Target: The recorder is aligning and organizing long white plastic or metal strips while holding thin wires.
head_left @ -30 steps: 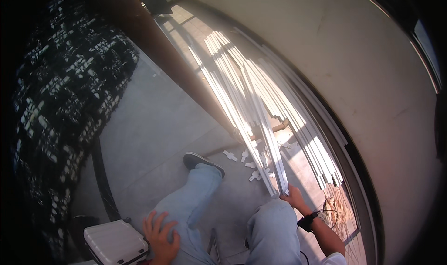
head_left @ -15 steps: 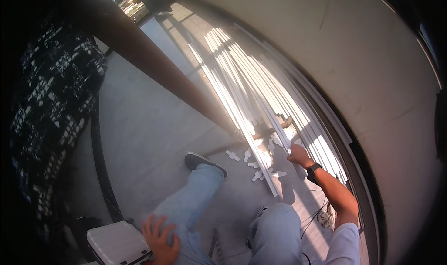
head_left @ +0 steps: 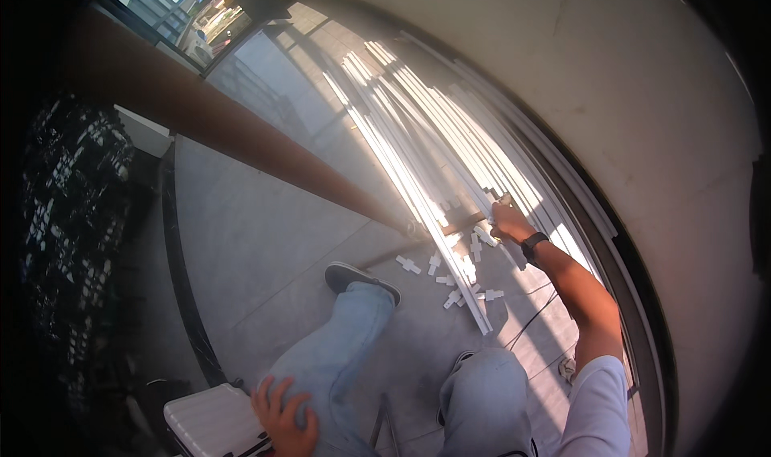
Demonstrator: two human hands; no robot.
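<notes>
My right hand (head_left: 507, 222), with a dark watch at the wrist, reaches forward and is closed around the near part of a long white strip (head_left: 480, 199). The strip runs away from me among other strips; its far end cannot be told apart from them. Just left of it lies another long white strip (head_left: 458, 274), its near end closest to my feet. Small white cross-shaped pieces (head_left: 408, 264) are scattered around that end. My left hand (head_left: 285, 417) rests on my left thigh with fingers spread, holding nothing.
A bundle of white strips (head_left: 450, 116) lies along the wall at right. A brown post (head_left: 265, 156) slants across the left, its foot near the pieces. A white case (head_left: 213, 417) stands by my left leg, and a dark cable (head_left: 534, 316) lies at right.
My right hand has moved forward, away from me, still closed on the strip. My left hand stays on my thigh. The view has shifted slightly, showing more of the window at upper left.
</notes>
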